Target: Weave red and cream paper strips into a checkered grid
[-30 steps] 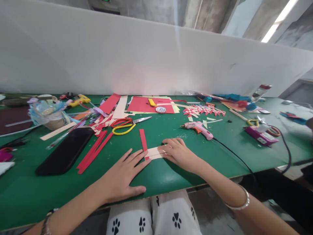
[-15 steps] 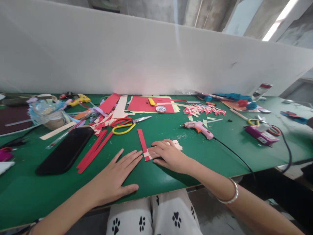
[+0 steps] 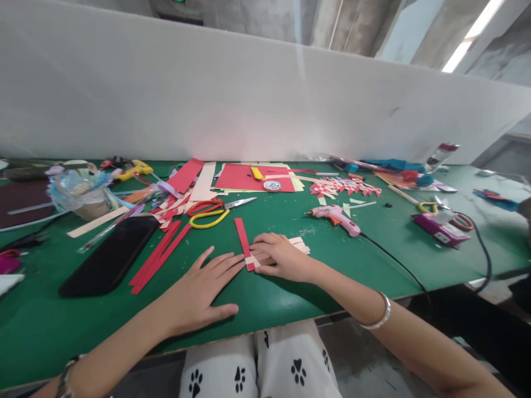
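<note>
A red paper strip stands crosswise over the left ends of several cream paper strips on the table. The crossing is a small red-and-cream woven corner. My right hand lies over the cream strips and holds them down. Its bent fingers are at the far edge, its thumb at the near edge, and part of the strips is hidden underneath. Flat on the table to the left, my left hand has its fingers spread. Its fingertips reach the left edge of the woven corner, and its thumb points right, holding nothing.
Left of the hands lie loose red strips, a black phone and scissors. A pink glue gun with its cord is on the right. Behind are red sheets and checkered woven paper. A white partition borders the back.
My right hand has shifted slightly left, with its fingers more bent beside the red strip. My left fingertips have moved a little right, up to the woven corner.
</note>
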{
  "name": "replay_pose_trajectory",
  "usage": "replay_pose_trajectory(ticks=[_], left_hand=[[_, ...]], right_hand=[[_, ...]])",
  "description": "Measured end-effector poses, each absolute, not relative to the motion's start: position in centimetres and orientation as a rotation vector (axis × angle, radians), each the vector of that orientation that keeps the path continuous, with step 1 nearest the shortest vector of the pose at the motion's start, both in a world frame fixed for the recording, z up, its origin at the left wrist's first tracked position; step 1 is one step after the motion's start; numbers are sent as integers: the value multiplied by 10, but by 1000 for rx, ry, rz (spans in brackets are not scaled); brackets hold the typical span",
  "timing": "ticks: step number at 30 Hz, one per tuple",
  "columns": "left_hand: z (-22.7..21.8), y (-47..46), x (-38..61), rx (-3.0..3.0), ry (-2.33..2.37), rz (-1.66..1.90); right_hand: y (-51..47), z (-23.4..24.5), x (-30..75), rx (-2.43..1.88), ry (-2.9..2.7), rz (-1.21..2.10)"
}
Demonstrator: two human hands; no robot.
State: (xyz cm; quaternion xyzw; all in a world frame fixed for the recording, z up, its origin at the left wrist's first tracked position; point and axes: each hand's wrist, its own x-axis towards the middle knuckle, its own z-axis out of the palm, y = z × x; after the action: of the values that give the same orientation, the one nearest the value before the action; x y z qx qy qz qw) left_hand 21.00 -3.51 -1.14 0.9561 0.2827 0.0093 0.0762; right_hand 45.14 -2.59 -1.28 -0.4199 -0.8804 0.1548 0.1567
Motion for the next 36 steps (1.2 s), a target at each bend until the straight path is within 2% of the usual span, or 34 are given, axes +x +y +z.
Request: replay_pose_trajectory(ticks=[9, 22, 36], left_hand=[[-3, -32, 216, 2884, 884, 20], [-12, -27, 216, 2913, 774, 68], [-7, -20, 216, 2866, 711, -70]], right_hand=[[-24, -14, 452, -1171, -2501, 484], [-24, -13, 452, -1154, -2508, 455], [-28, -15, 467, -1272, -2488, 426]])
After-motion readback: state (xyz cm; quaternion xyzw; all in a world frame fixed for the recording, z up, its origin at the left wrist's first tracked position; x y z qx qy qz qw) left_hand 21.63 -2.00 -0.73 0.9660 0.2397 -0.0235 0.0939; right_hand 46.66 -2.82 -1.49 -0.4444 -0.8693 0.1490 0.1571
